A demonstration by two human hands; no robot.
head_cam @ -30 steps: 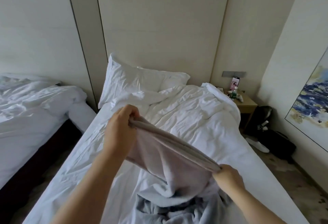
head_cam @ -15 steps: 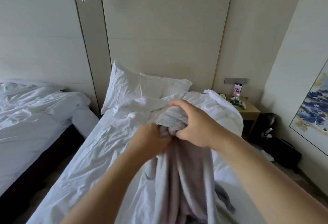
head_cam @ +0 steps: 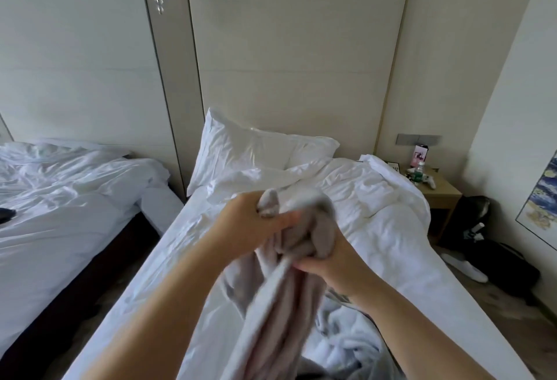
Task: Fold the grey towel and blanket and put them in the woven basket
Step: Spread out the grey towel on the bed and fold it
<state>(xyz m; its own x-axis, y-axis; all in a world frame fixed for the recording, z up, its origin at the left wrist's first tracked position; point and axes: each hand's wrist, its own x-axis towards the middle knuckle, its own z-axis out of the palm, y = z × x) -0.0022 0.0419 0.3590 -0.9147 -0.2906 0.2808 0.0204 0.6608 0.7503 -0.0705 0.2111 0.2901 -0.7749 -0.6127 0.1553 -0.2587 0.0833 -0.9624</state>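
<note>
Above the white bed (head_cam: 187, 247), grey towel (head_cam: 280, 304) bunched in left hand (head_cam: 250, 224) and right hand (head_cam: 334, 263), both curled around it

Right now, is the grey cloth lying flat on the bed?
No, the left hand and right hand both grip the grey cloth, bunched up above the bed.

The grey towel (head_cam: 280, 304) hangs in bunched folds above the bluish-grey blanket (head_cam: 346, 346) crumpled on the bed (head_cam: 168, 259).
</note>
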